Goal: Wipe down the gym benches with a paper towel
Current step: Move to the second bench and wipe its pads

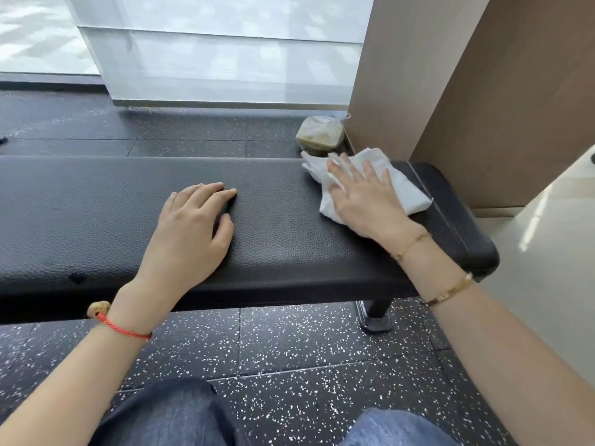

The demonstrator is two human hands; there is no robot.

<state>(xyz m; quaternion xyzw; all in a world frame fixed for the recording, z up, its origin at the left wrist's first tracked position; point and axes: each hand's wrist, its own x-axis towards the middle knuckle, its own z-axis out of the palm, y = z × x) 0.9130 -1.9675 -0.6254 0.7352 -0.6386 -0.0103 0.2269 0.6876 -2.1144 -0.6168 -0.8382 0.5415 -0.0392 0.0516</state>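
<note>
A black padded gym bench (pixel 96 220) runs across the room from the far left to a rounded end on the right, its textured cover showing a small nick near the front edge on the left. The person kneels or sits before it on dark speckled rubber flooring (pixel 289 349), knees in blue denim at the bottom of view.

The left hand (pixel 190 233) rests palm down on the middle of the bench top, fingers loosely together and slightly bent, holding nothing. A red cord bracelet (pixel 122 328) with a tan bead circles that wrist.

Further right, the right hand (pixel 363 201) lies flat with fingers spread straight, pressing a crumpled white paper towel (pixel 402 188) onto the bench surface near its right end. The towel sticks out beyond the fingertips toward the far edge and past the hand on the right side. Two gold bracelets (pixel 450 289) sit on the right wrist and forearm.

Behind the bench, on the floor by the wall corner, lies a clear plastic bag (pixel 320 135) with brownish contents, just beyond the towel. A black bench leg (pixel 376 312) stands on the floor beneath the right end. A brown wall panel (pixel 483 91) rises at right.
</note>
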